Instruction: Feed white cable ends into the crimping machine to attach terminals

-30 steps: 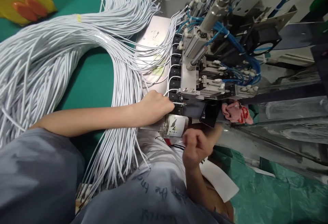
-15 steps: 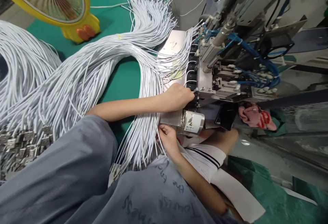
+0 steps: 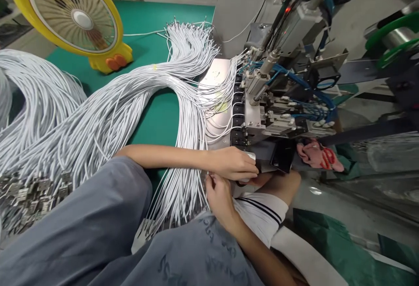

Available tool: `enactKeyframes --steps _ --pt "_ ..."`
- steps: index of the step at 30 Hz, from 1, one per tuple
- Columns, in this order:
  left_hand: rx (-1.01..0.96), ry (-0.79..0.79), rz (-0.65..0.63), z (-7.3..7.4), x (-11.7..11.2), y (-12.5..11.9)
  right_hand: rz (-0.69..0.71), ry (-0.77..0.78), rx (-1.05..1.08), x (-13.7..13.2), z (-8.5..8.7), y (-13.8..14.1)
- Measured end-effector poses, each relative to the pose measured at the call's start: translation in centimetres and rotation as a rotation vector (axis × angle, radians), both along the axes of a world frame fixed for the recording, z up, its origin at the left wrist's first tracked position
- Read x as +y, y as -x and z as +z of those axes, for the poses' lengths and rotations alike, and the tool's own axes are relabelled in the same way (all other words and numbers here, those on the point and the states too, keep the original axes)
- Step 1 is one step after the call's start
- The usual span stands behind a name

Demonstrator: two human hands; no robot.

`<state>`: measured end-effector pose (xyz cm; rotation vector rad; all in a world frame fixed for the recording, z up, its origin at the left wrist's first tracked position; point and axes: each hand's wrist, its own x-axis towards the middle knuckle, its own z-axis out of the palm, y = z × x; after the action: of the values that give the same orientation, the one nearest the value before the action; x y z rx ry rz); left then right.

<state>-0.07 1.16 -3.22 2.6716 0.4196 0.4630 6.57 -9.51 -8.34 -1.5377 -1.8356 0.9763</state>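
My left hand [image 3: 234,164] reaches across from the left with its fingers curled down over a labelled container [image 3: 251,156], hiding most of it. What those fingers hold, if anything, is hidden. Just below, my right hand [image 3: 220,194] pinches a thin white cable [image 3: 207,173] at the right edge of a hanging bundle of white cables [image 3: 190,146]. Above my left hand stands a machine [image 3: 257,114] with a row of black slots [image 3: 238,109]. Several white cables run into these slots across a metal plate [image 3: 212,74].
A yellow fan [image 3: 111,61] stands on the green table [image 3: 157,13]. More white cables with metal connectors [image 3: 39,190] lie on the left. A dark phone-like object [image 3: 283,155] and a pink cloth [image 3: 319,155] lie right of my hands. A leg in white shorts [image 3: 262,207] is below.
My left hand has moved down from the lowest machine slots onto the labelled container, covering its label. My right hand stays by the cable bundle's edge. The view has tilted upward slightly.
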Motion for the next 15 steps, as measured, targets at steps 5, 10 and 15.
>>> enactKeyframes --steps 5,10,15 --pt "-0.123 0.324 -0.048 0.1 0.5 0.2 0.068 -0.021 -0.021 1.4 2.6 -4.3" --pt "-0.216 0.557 0.037 0.0 1.1 0.3 -0.173 0.078 0.187 3.8 5.1 -10.1" --pt "-0.268 0.571 0.088 0.3 1.1 0.3 -0.451 0.055 0.609 4.6 5.3 -10.9"
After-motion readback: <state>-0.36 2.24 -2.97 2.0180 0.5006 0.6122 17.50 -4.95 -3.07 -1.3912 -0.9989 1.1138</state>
